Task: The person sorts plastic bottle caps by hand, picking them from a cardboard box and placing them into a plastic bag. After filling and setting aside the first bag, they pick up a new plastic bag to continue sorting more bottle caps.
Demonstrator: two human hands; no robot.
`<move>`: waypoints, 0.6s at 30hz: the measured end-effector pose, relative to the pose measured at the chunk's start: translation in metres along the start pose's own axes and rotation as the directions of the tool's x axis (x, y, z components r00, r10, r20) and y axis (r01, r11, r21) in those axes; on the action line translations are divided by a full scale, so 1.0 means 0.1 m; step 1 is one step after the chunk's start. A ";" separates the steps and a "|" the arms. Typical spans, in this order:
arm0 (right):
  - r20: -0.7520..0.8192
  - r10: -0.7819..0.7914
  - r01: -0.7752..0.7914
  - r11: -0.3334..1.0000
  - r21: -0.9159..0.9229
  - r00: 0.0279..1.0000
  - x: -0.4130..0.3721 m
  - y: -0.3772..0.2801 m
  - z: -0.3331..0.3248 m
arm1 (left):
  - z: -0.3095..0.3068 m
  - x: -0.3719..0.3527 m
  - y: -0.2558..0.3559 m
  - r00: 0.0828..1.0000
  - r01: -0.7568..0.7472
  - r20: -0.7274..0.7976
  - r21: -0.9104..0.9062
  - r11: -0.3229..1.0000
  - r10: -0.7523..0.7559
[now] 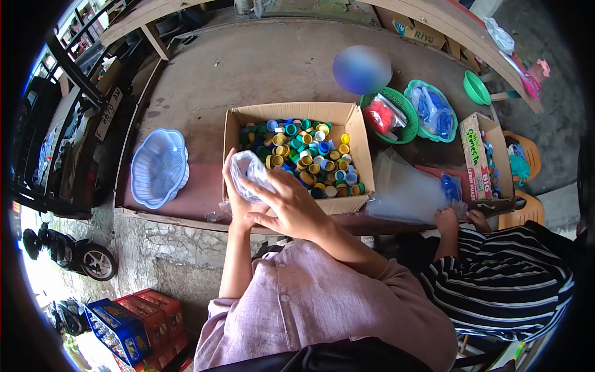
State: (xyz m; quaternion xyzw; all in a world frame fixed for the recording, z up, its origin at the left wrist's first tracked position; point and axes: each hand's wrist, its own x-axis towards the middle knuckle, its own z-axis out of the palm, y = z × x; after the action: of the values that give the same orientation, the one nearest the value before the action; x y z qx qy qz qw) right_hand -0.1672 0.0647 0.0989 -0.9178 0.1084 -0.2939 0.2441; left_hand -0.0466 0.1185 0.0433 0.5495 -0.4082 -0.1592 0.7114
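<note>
A clear plastic bag [243,162], its mouth held up, is in my left hand [238,201], whose fingers wrap its far side. My right hand [287,203] lies across the bag's near side, fingers stretched out and touching the plastic, thumb apart. Whether anything lies inside the bag cannot be made out. Just beyond both hands stands an open cardboard box [364,146] filled with plastic bottle caps [307,146] in yellow, blue, green and white.
A light-blue basket [159,167] sits at left. At right are a green basket [406,105] with red contents, a turquoise basket [452,102], plastic sheets [403,189] and a second carton [474,155]. A co-worker in a striped top [502,279] handles bagged blue caps [451,188].
</note>
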 end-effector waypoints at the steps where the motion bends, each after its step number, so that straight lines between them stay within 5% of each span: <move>1: -0.049 -0.064 0.067 0.995 0.077 0.997 0.05 0.09 -0.06 | -0.03 0.05 -0.01 0.998 -0.060 0.016 0.004 0.998 0.060; 2: -0.104 -0.124 0.138 0.979 0.150 0.987 0.10 0.20 -0.13 | -0.05 0.11 -0.01 0.992 -0.121 0.033 0.007 0.993 0.121; 6: -0.324 0.164 -0.094 0.971 0.221 0.932 0.06 0.87 -0.49 | -0.16 0.34 -0.10 0.994 -0.099 -0.023 0.163 0.982 0.104; 8: -0.069 0.374 -0.371 0.927 0.055 0.925 -0.20 1.30 -0.50 | -0.22 0.39 -0.19 0.994 -0.097 -0.027 0.185 0.978 0.104; 10: 0.231 0.441 -0.421 0.897 -0.132 0.867 -0.44 1.54 -0.38 | -0.23 0.40 -0.32 0.995 -0.077 -0.055 0.192 0.978 0.089; 13: 0.243 0.363 -0.258 0.890 -0.376 0.900 -0.65 1.72 -0.07 | -0.21 0.37 -0.57 0.990 -0.075 -0.107 0.188 0.979 0.096; 18: 0.165 0.558 -0.474 0.800 -0.367 0.813 -0.50 1.94 -0.09 | -0.24 0.33 -0.75 0.982 -0.095 -0.139 0.227 0.969 0.128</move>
State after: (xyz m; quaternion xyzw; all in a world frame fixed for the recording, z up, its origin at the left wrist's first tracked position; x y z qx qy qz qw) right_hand -0.2234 -0.0874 -0.0184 -0.9097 0.3672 -0.0694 0.1810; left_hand 0.0083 0.0858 -0.0130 0.6112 -0.3978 -0.0303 0.6835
